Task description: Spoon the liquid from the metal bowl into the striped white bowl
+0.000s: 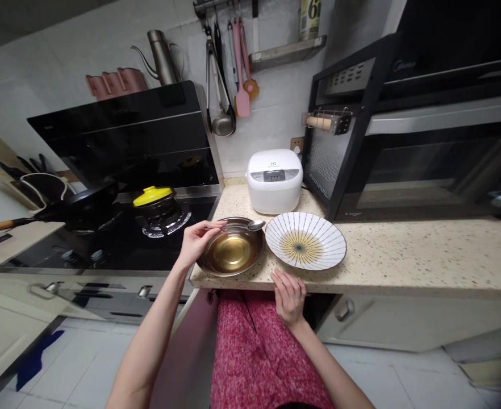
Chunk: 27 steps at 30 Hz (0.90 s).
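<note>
Pinched in the fingers of my left hand [199,238] is the thin handle of a metal spoon [256,225]. The spoon lies level over the back of a steel bowl [257,260], its tip pointing right toward a plate. Amber liquid [232,252] fills the lower part of the bowl. My right hand [288,294] rests at the counter's front edge with its fingers stretched out, holding nothing. Just beyond it sits the wide white plate [333,250] with dark radiating lines and a yellowish centre.
A white rice cooker [275,184] stands behind the plate. On the left, the black stove [118,250] carries a yellow-lidded pot [152,196] and a wok [91,196] with a wooden handle. An oven [438,165] stands right. Utensils [222,122] hang above the counter [408,255].
</note>
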### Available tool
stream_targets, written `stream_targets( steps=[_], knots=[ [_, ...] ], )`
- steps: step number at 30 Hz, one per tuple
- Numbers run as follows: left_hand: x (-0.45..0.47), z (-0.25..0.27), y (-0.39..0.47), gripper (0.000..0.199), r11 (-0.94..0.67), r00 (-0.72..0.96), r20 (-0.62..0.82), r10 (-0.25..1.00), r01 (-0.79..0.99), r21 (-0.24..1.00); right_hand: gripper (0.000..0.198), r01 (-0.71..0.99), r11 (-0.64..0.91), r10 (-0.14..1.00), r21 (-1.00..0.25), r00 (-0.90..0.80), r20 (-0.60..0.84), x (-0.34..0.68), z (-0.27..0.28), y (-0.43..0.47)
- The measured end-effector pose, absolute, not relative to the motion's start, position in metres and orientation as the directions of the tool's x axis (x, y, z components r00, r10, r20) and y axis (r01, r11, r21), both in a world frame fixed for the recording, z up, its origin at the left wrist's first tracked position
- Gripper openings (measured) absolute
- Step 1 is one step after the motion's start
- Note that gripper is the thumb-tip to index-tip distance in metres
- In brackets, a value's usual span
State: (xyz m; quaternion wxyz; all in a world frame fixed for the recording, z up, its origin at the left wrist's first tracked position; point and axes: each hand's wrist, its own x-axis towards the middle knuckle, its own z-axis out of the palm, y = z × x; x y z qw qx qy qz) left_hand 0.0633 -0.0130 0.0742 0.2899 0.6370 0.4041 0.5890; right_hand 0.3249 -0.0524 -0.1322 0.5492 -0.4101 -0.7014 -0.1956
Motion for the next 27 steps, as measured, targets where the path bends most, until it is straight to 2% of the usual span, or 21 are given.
stream_targets(
  steps=[9, 17, 24, 27],
  knots=[
    [0.087, 0.075, -0.028, 0.012, -0.623, 0.094, 0.627, 0.773, 0.293, 0.725, 0.055, 0.787, 0.592, 0.351, -0.175, -0.056, 0.935, 0.324, -0.128, -0.053],
    [0.090, 0.072, -0.033, 0.016, -0.780, 0.337, 0.722, 0.604, 0.437, 0.448, 0.053, 0.779, 0.603, 0.328, -0.168, -0.050, 0.943, 0.323, -0.120, -0.055],
    [0.092, 0.070, -0.034, 0.020, -0.875, 0.503, 0.767, 0.398, 0.460, 0.152, 0.053, 0.786, 0.592, 0.344, -0.176, -0.050, 0.938, 0.323, -0.124, -0.055],
    [0.092, 0.069, -0.034, 0.021, -0.885, 0.537, 0.763, 0.360, 0.455, 0.097, 0.053, 0.795, 0.583, 0.346, -0.168, -0.056, 0.936, 0.324, -0.125, -0.054]
  ],
)
